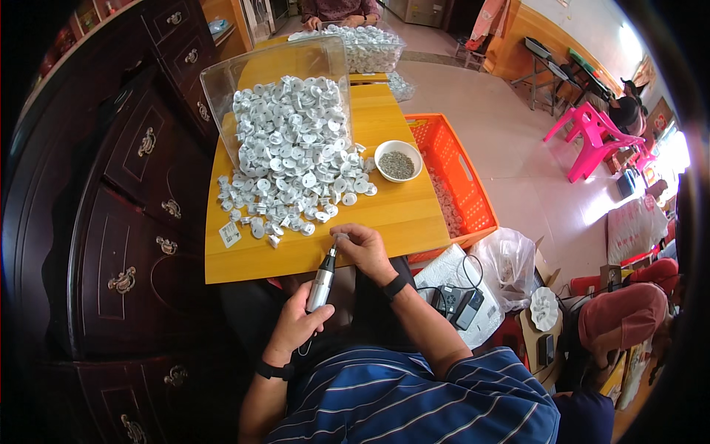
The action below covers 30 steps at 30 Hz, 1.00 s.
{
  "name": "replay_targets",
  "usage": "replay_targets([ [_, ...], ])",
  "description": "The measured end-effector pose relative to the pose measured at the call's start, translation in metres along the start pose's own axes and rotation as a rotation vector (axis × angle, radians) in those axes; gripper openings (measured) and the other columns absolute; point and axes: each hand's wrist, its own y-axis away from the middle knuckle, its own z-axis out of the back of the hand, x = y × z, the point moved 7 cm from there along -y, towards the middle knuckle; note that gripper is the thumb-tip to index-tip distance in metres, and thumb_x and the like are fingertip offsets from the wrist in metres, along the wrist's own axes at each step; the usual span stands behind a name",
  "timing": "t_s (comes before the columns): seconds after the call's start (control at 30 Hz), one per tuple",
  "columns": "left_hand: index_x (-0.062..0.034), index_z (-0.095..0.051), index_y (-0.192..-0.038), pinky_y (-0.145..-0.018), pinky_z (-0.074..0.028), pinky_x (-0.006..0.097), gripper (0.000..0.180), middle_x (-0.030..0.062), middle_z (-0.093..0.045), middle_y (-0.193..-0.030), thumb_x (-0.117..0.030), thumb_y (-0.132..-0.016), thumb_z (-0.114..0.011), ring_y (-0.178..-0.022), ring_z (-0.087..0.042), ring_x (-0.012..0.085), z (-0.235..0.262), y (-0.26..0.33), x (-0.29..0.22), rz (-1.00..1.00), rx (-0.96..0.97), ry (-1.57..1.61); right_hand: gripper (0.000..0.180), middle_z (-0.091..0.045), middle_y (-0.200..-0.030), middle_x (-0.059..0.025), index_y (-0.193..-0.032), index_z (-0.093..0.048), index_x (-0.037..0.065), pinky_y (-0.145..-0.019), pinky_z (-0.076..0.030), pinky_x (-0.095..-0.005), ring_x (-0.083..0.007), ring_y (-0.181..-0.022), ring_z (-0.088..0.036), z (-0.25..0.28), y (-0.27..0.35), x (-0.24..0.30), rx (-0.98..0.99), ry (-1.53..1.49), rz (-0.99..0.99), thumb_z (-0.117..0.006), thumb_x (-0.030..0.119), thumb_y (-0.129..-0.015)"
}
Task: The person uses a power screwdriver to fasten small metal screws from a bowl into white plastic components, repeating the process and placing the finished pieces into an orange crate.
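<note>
My left hand [299, 318] is wrapped round a silver and black electric screwdriver [321, 285], its tip pointing away from me. At that tip, my right hand [364, 251] pinches a small whitish part [340, 237], mostly covered by the fingers. Just beyond lies a heap of small round white plastic parts [296, 181], spilling from a clear plastic bin [214, 81] tipped on its side. Right of the heap stands a white bowl [381, 150] of tiny metal pieces, probably screws.
The yellow wooden table [403, 226] ends close to my lap. An orange crate [473, 200] with pale parts stands at its right. Dark drawers [133, 185] line the left. Another person [340, 9] sits beyond a second full bin [396, 52]. A pink stool [592, 137] stands farther right.
</note>
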Motion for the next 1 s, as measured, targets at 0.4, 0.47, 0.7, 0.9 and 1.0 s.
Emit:
replay_targets([
  [0.4,-0.0049,-0.05,-0.119,-0.05,-0.047,0.021,0.032,0.0021,-0.059,-0.079,-0.02,-0.093,-0.06,-0.059,-0.056,0.0076,-0.007,0.002,0.005,0.169,0.145,0.381,0.018,-0.07,-0.099,-0.002,-0.111,-0.067,0.0,-0.081,-0.052,-0.0226,-0.0072,-0.09,-0.064,0.001,-0.004,-0.006,0.011,0.043,0.026,-0.065,0.002,-0.094],
  [0.47,-0.0045,-0.049,-0.123,-0.051,-0.047,0.021,0.036,0.0025,-0.059,-0.08,-0.021,-0.093,-0.06,-0.06,-0.057,0.0078,-0.007,0.003,0.003,0.132,0.153,0.346,0.018,-0.07,-0.099,-0.0021,-0.111,-0.067,0.0,-0.082,-0.052,-0.0229,-0.0074,-0.09,-0.064,0.001,-0.003,-0.002,0.004,0.04,0.014,-0.065,0.002,-0.094],
  [0.7,-0.004,-0.046,-0.128,-0.052,-0.047,0.021,0.044,0.0033,-0.06,-0.082,-0.023,-0.091,-0.062,-0.062,-0.057,0.0081,-0.006,0.022,-0.005,0.143,0.172,0.416,0.019,-0.07,-0.094,-0.0025,-0.11,-0.067,-0.001,-0.073,-0.051,-0.0227,-0.0077,-0.079,-0.062,0.002,0.001,0.011,-0.001,-0.055,-0.044,-0.065,0.011,-0.096],
  [0.9,-0.0048,-0.047,-0.127,-0.053,-0.048,0.021,0.045,0.003,-0.06,-0.082,-0.023,-0.09,-0.064,-0.062,-0.058,0.0083,-0.001,0.033,-0.007,0.115,0.141,0.349,0.018,-0.068,-0.089,-0.0013,-0.106,-0.068,0.001,-0.066,-0.048,-0.0215,-0.0065,-0.07,-0.058,0.011,0.003,0.015,-0.006,-0.095,-0.036,-0.064,0.014,-0.095],
  [1.0,-0.0036,-0.048,-0.118,-0.053,-0.047,0.023,0.033,0.0027,-0.058,-0.081,-0.016,-0.09,-0.062,-0.062,-0.057,0.0086,0.003,0.038,-0.006,0.121,0.098,0.336,0.017,-0.068,-0.086,-0.0004,-0.104,-0.069,0.001,-0.064,-0.048,-0.0212,-0.0057,-0.068,-0.057,0.024,0.004,0.023,-0.055,-0.031,-0.046,-0.064,0.015,-0.095],
])
